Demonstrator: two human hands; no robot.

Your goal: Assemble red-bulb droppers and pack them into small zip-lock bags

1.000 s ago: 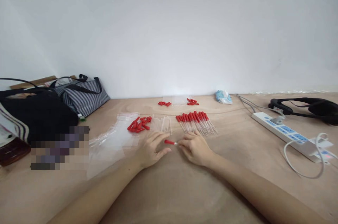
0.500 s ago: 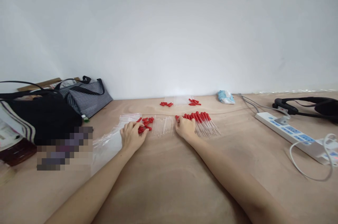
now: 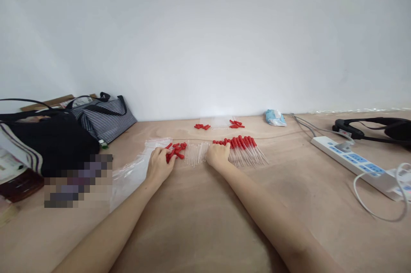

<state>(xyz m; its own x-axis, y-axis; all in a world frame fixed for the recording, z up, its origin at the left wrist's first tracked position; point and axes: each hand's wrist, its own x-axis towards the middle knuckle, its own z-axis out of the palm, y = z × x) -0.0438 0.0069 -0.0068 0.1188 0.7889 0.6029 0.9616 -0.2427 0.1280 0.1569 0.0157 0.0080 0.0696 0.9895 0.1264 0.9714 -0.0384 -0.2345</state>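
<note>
My left hand (image 3: 160, 163) rests at the loose red rubber bulbs (image 3: 180, 146), its thumb and fingers closed around one or more of them. To its right lies a row of thin clear tubes (image 3: 196, 154). My right hand (image 3: 218, 155) is at the right end of that row, its fingers curled and pressed together; what they grip is hidden behind the hand. Just beyond and to the right, several clear tubes with red bulbs on their tops (image 3: 245, 148) lie side by side.
Farther back lie more red bulbs (image 3: 202, 127) and tubes on a clear bag. A plastic bag (image 3: 133, 176) lies under my left forearm. Black and striped bags (image 3: 107, 118) stand left; a tissue pack (image 3: 275, 118), power strip (image 3: 349, 159) and black headset (image 3: 372, 129) are right.
My right hand has moved slightly left, from the capped tubes towards the clear tubes. My left hand has shifted a little left, and the bulbs beside it have moved slightly.
</note>
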